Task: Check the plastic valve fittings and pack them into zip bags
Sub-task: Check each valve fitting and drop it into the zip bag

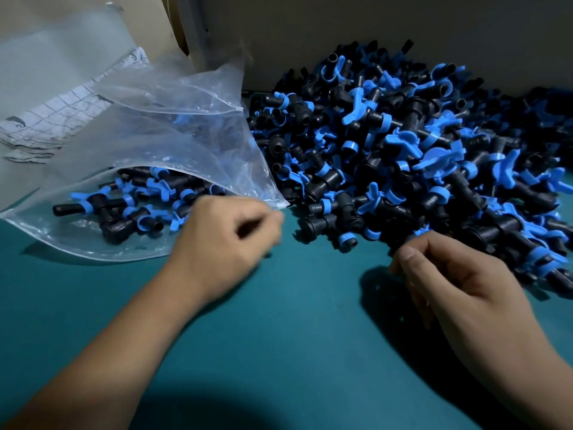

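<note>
- Table (279, 336): teal surface; it carries all items listed below.
- Pile (418, 156): a large heap of black-and-blue valve fittings occupies the right and far-right area, against the far wall (341, 32). Fittings lie in mixed directions; no common axis applies.
- Bag (173, 150): clear zip bag at the left, lying on its side. Its mouth opens toward the near right; the zip edge runs from far centre down to the near right corner, beside the left hand.
- Bagged fittings (124, 209): a batch lies inside the bag, at its near part. The nearest one has its barbed stem pointing left, long axis roughly left-right.
- Left hand (226, 240): positioned at the bag mouth, fingers curled, thumb and fingertips brought together. The hand is blurred; whether it pinches the bag edge, a fitting or nothing cannot be told.
- Right hand (459, 283): at the near edge of the pile, fingers curled onto dark fittings there. Whether one is actually gripped cannot be told.
- Spare bags (62, 119): a stack at the far left, printed with a grid pattern. No text is legible.
</note>
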The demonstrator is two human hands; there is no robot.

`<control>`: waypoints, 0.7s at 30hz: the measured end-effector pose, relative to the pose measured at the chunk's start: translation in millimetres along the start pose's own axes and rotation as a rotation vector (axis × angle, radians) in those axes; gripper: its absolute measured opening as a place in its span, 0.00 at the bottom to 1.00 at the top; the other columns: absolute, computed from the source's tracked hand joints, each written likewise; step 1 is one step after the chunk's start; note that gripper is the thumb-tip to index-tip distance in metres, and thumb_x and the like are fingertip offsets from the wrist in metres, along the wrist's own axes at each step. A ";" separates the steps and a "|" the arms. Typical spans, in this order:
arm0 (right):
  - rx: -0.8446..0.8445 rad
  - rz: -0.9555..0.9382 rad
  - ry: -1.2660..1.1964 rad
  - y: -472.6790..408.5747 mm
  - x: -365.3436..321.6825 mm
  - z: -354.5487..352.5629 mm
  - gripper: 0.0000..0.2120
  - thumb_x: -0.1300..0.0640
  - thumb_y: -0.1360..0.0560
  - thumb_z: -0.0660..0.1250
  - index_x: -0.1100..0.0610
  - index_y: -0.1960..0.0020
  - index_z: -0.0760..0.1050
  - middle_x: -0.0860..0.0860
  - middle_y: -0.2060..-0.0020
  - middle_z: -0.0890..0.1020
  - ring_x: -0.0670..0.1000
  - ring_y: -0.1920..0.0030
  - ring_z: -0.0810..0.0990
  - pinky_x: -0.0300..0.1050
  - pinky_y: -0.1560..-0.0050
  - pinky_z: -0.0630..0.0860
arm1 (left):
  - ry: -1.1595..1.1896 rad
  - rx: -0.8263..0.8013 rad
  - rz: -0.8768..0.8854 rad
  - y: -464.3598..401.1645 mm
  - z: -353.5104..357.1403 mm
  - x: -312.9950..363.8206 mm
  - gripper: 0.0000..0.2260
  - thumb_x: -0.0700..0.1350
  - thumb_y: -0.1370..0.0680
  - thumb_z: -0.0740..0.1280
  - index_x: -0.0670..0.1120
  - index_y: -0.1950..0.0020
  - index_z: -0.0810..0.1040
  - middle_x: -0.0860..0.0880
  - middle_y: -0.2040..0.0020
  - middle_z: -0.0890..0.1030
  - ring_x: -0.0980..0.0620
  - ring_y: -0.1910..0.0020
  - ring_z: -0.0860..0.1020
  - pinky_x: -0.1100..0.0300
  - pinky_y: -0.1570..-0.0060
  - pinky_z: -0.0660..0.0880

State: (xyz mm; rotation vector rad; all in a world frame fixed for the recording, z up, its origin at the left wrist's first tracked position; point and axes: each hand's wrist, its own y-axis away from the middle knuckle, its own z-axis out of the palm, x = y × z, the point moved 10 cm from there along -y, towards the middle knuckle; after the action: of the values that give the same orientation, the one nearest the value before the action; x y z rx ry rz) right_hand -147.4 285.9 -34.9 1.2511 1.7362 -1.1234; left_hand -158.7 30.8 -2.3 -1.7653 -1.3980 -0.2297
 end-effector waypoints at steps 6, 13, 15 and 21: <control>0.001 0.008 -0.037 -0.1 -0.8 0.2 0.20 0.38 0.25 0.64 0.55 0.54 0.81 0.50 0.74 0.73 0.45 0.74 0.70 0.37 0.74 0.68 | -0.375 -0.136 0.103 7.5 55.6 20.5 0.15 0.60 0.22 0.68 0.59 0.38 0.71 0.58 0.49 0.70 0.55 0.53 0.74 0.55 0.59 0.73; -0.013 0.007 -0.034 0.7 2.2 1.7 0.22 0.36 0.25 0.63 0.55 0.53 0.81 0.49 0.73 0.75 0.43 0.73 0.71 0.36 0.73 0.68 | -0.410 -0.043 0.084 5.4 47.5 16.7 0.15 0.57 0.22 0.71 0.57 0.40 0.70 0.55 0.44 0.68 0.53 0.53 0.72 0.57 0.63 0.69; -0.015 0.009 -0.031 0.6 1.7 1.7 0.22 0.36 0.25 0.63 0.55 0.53 0.80 0.49 0.73 0.75 0.42 0.73 0.71 0.36 0.73 0.68 | -0.382 -0.044 0.062 4.6 45.7 15.2 0.14 0.55 0.21 0.72 0.57 0.43 0.68 0.57 0.47 0.69 0.54 0.55 0.71 0.57 0.62 0.67; -0.006 0.002 -0.047 -0.2 2.1 1.8 0.21 0.37 0.25 0.64 0.55 0.54 0.80 0.49 0.73 0.74 0.42 0.73 0.71 0.35 0.73 0.68 | -0.277 -0.070 0.047 7.1 44.2 20.8 0.14 0.54 0.23 0.71 0.57 0.51 0.65 0.58 0.56 0.73 0.55 0.59 0.72 0.56 0.62 0.68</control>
State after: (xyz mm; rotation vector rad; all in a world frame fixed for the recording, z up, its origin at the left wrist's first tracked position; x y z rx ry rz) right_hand -148.1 284.9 -37.4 1.2134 1.7016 -1.1364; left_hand -160.4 76.6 -20.7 -1.9410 -1.5557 -0.0083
